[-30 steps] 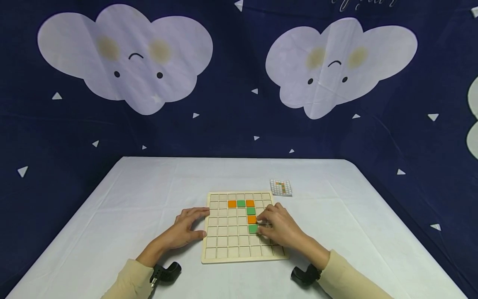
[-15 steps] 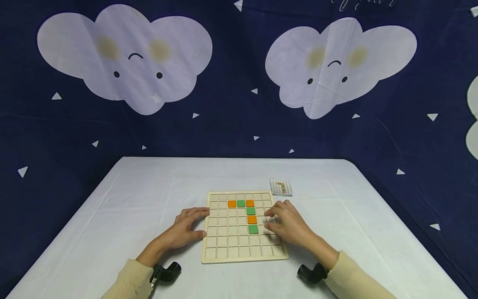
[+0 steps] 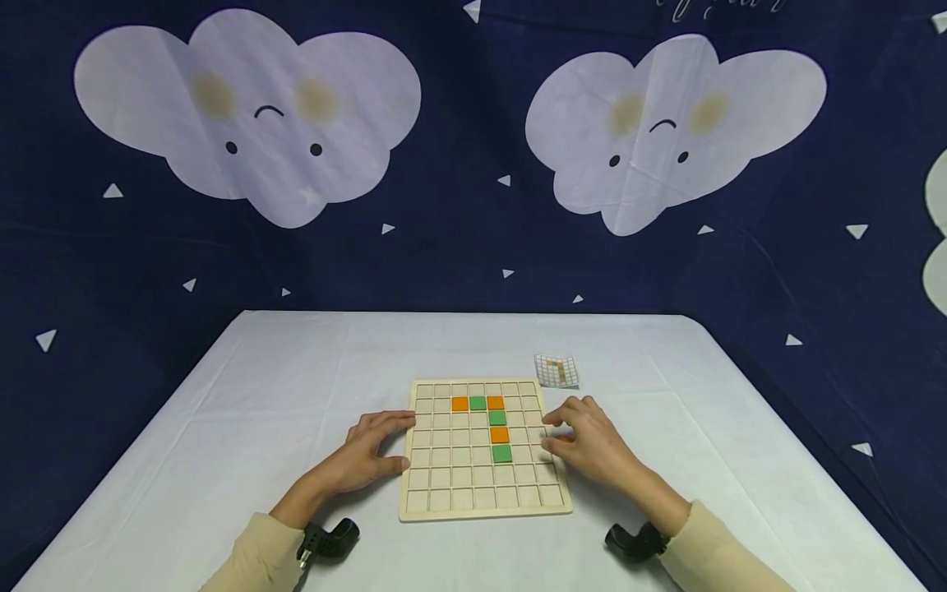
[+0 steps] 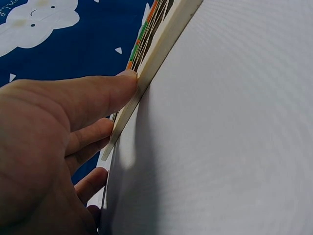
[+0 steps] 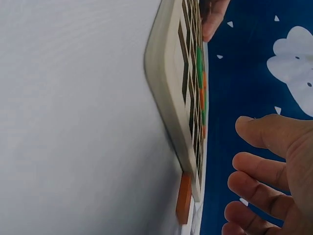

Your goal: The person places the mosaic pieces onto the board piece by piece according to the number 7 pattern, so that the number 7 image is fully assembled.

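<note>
A pale wooden grid board point(image 3: 451, 477) lies on the table. Three orange tiles and three green ones sit in its cells, such as the orange tile point(image 3: 459, 404) and the green tile point(image 3: 501, 454), in a row that turns down into a column. My left hand point(image 3: 366, 452) rests its thumb and fingertips on the board's left edge. Over the board's right edge hovers my right hand point(image 3: 592, 440), fingers relaxed and apart with nothing between them. Below it, a loose orange tile point(image 5: 184, 198) stands against the board's edge in the right wrist view, mostly hidden in the head view.
Behind the board's far right corner lies a small card point(image 3: 556, 372) printed with a coloured grid pattern. The white-covered table point(image 3: 296, 362) runs back to a dark blue cloth backdrop point(image 3: 459, 271) with clouds. Dark wrist cameras sit on both forearms.
My right hand has drawn back to the right from the column of tiles, out to the board's right edge. The tiles in the cells and my left hand stay where they were.
</note>
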{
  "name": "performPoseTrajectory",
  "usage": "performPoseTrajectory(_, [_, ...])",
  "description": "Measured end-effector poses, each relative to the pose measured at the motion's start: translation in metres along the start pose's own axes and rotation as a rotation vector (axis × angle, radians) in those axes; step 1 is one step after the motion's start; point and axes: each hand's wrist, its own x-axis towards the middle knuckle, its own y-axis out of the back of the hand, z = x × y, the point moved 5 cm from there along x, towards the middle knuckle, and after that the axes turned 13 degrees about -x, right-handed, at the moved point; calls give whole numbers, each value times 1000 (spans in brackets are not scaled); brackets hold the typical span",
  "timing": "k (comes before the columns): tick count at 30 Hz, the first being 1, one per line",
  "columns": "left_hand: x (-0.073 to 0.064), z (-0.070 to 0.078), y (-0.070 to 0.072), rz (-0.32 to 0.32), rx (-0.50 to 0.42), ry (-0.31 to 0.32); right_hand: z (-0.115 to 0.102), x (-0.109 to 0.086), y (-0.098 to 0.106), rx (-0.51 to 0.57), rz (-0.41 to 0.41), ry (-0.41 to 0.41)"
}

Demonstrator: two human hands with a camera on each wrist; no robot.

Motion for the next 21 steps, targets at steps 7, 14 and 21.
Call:
performPoseTrajectory(7, [0, 0, 0, 1, 4, 13, 10, -3, 0, -18, -4, -29])
performPoseTrajectory(14, [0, 1, 0, -1, 11, 9, 17, -8, 2, -39, -14, -50])
performPoseTrajectory(21, [0, 0, 0, -7, 0, 1, 24, -11, -2, -60, -48, -58])
